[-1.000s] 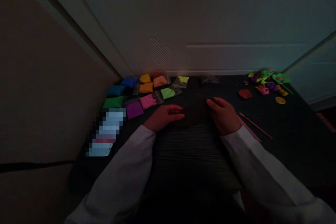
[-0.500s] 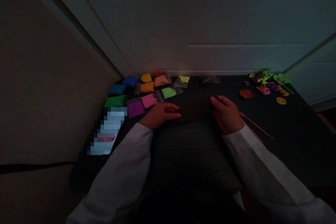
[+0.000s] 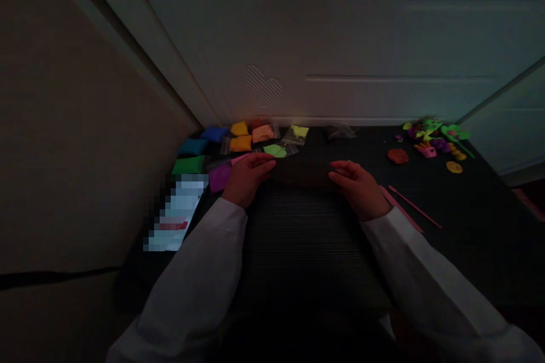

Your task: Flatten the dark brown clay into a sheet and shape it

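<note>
Both ends gripped over the surface (image 3: 298, 255)

Around its middle, I grasp a dark piece (image 3: 302, 174) (outline hard to make out): my left hand (image 3: 246, 180) pinches its left end, my right hand (image 3: 360, 190) its right. Farther right lies a reddish lump (image 3: 397, 156).

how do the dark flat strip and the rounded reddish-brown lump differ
The dark flat strip is longer; the rounded reddish-brown lump is more compact. The strip blends into the dark table, while the lump stands out. Left hand and right hand hold the strip; the lump lies untouched.
</note>
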A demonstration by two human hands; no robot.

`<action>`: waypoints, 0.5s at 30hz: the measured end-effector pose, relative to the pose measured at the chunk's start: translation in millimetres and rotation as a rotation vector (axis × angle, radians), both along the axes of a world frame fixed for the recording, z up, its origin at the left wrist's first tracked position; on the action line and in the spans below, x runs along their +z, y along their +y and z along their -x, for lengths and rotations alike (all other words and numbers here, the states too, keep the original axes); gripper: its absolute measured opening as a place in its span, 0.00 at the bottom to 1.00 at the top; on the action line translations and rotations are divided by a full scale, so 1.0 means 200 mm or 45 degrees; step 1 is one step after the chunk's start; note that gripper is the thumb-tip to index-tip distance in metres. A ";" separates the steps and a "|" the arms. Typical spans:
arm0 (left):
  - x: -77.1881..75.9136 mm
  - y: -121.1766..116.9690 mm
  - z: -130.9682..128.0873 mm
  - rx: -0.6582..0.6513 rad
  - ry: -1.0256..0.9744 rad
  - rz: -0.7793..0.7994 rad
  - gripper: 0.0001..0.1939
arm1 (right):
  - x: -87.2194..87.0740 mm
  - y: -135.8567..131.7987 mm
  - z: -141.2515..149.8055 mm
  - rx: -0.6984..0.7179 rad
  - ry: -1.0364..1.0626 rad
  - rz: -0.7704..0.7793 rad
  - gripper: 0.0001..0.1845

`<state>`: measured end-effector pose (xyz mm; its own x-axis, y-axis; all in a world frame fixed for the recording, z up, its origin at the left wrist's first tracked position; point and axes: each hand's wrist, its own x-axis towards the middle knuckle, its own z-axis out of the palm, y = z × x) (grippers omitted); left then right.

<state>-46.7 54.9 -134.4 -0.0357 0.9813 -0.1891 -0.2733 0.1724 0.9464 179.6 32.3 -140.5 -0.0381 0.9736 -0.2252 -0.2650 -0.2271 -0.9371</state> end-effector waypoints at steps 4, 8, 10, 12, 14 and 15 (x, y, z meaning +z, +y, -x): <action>0.00 0.00 0.01 0.003 -0.121 -0.056 0.16 | -0.01 -0.01 0.00 0.205 -0.070 0.060 0.18; 0.01 0.00 0.01 -0.075 -0.197 -0.048 0.18 | 0.00 -0.04 0.00 0.388 -0.069 0.103 0.19; 0.01 -0.01 0.00 -0.099 -0.178 -0.031 0.18 | 0.02 -0.05 0.00 0.504 -0.082 0.155 0.18; 0.02 -0.02 0.00 -0.134 -0.144 0.001 0.19 | 0.04 -0.07 0.01 0.621 -0.113 0.190 0.15; 0.03 -0.03 -0.02 -0.213 -0.116 0.031 0.20 | 0.06 -0.09 0.02 0.714 -0.173 0.173 0.15; 0.03 -0.04 -0.03 -0.262 -0.107 0.041 0.20 | 0.07 -0.10 0.03 0.738 -0.206 0.146 0.15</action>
<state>-41.4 47.6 -128.0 0.1815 0.9597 -0.2147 -0.3068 0.2627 0.9148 173.8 13.3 -127.4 -0.5108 0.7738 -0.3747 0.0757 -0.3936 -0.9161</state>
